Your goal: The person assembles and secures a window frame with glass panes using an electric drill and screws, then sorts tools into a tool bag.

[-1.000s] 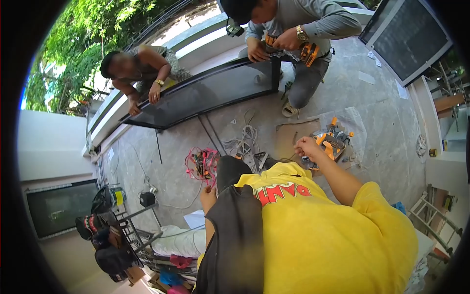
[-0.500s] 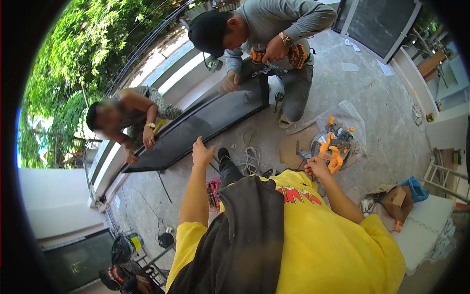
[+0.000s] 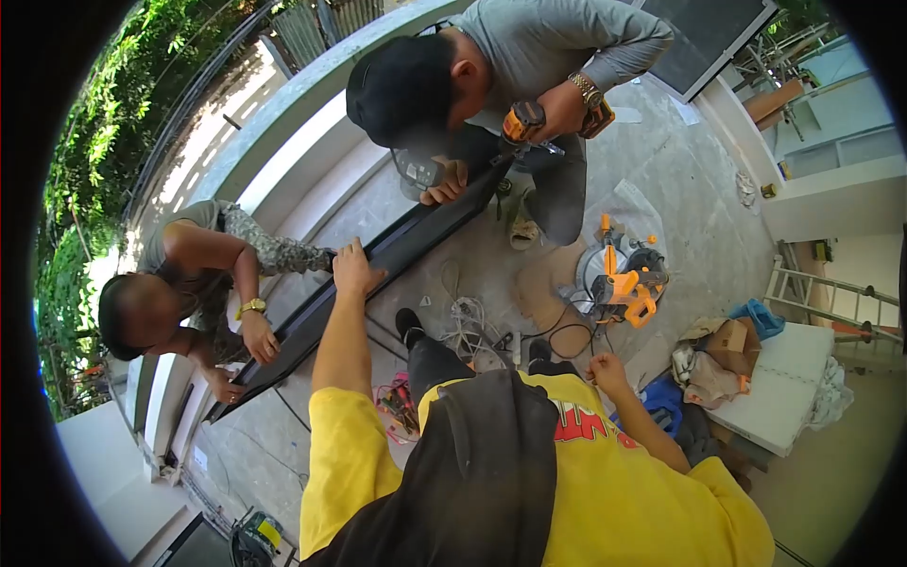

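Far left: foliage [image 3: 80, 189], cut off by the dark rim of the view. Next, co-worker [image 3: 198, 250], both arms reaching to the lower end of the black frame [image 3: 430, 227]. Frame: long, narrow, matt black, grooved lengthwise, seen nearly edge-on, held aslant above the floor [image 3: 704, 170] between two co-workers; its middle partly covered by the wearer's forearm. Left hand [image 3: 357, 269]: laid on the frame about midway, thumb apart from fingers; cannot tell whether it grips. Pink-red bundle [image 3: 397, 402]: contents hard to make out. Second co-worker [image 3: 567, 42], at the upper end, with drill [image 3: 525, 121]; bit too small to tell if it touches the frame. Right hand [image 3: 607, 370]: fingers curled, well apart from the frame; cannot tell if anything is inside. Beyond it, orange saw [image 3: 624, 283] on the floor.
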Demonstrator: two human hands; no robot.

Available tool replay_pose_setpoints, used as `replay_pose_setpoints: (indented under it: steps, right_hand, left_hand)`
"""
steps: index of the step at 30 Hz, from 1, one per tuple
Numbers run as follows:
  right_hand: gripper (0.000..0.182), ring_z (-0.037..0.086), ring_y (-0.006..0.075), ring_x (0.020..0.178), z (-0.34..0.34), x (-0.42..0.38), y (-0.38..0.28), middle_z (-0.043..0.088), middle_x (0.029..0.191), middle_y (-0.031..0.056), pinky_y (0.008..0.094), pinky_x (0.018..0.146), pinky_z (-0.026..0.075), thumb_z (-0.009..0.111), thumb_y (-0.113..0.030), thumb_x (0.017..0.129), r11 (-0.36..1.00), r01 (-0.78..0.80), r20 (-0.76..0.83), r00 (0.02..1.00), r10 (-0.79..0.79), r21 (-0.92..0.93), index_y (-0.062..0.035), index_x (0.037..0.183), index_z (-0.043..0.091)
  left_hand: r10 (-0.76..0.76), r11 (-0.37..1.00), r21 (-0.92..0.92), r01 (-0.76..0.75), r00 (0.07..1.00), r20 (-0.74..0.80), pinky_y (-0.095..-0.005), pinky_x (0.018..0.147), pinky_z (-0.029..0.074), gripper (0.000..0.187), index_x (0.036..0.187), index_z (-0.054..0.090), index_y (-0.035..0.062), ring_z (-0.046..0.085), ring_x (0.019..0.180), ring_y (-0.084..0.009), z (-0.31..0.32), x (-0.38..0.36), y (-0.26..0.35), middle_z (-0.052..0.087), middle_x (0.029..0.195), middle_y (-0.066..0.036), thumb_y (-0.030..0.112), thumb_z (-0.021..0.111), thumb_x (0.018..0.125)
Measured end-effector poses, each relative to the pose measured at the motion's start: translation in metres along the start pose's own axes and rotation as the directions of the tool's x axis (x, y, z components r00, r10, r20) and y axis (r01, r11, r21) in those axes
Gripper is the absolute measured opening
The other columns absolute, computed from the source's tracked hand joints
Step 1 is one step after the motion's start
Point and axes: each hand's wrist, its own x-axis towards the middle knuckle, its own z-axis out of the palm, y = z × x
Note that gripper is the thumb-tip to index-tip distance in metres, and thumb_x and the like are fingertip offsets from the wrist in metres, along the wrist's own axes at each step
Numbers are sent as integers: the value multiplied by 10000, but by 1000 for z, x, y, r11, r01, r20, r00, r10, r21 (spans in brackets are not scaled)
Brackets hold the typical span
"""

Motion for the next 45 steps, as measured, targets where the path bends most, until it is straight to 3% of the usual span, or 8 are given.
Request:
replay_pose_setpoints:
  steps: [2,5,9,19,22,34,40,45]
  right_hand:
    - [120,673,174,666,3,-16,16,700,765,105,318,629,538,565,-91,932,998,-10,-5,1000,10,69,6,891,621]
    - [66,642,160,684,-4,-38,41,670,803,106,292,635,520,517,-16,919,960,98,-8,995,-104,-263,20,955,561]
    - [77,631,152,660,-17,-44,51,672,788,110,287,625,516,511,-16,913,972,28,-57,997,-43,-233,24,937,572]
    - [135,706,235,724,-23,-35,61,719,785,148,349,669,535,572,-98,896,930,6,-76,996,-36,-367,16,920,640]
    - [97,658,172,674,-19,-39,65,697,781,118,306,633,523,545,-46,901,919,34,-66,996,-65,-393,26,915,609]
    - [139,704,237,718,-15,-42,54,718,784,158,351,675,534,560,-84,875,921,-1,-54,998,-21,-390,23,924,635]
    - [105,655,159,670,-20,-36,61,710,795,113,300,621,511,564,-70,914,917,23,-38,998,-42,-398,22,932,611]
    - [123,675,195,691,-24,-34,55,714,784,133,324,647,521,560,-75,897,915,28,-32,999,-44,-404,26,929,623]
  left_hand:
    - [-28,990,-120,73,940,341,-445,975,509,682,1222,642,4,620,1171,-361,0,30,-3,666,1185,-242,421,819,713]
    - [160,986,-1,-166,947,277,-451,831,569,469,1001,735,13,699,956,-364,8,48,-12,720,987,-219,402,762,741]
    - [186,982,-52,-179,957,224,-457,846,563,352,947,742,12,694,957,-375,6,43,-9,719,994,-219,296,685,746]
    - [141,990,-28,-138,965,223,-451,838,568,329,942,751,35,702,920,-377,14,42,-9,723,963,-215,276,643,745]
    - [122,993,-27,-119,964,236,-452,838,567,325,946,753,42,703,922,-376,7,38,-6,724,966,-212,271,641,746]
    - [113,994,-35,-108,968,226,-451,832,567,327,959,752,49,703,931,-370,7,37,-6,726,968,-208,281,653,751]
    - [114,993,-22,-112,966,231,-448,830,567,325,962,748,46,704,930,-368,9,36,-7,726,969,-207,278,652,754]
    - [113,994,-39,-107,965,235,-450,828,567,321,960,748,46,703,932,-371,7,33,-3,727,971,-205,273,651,756]
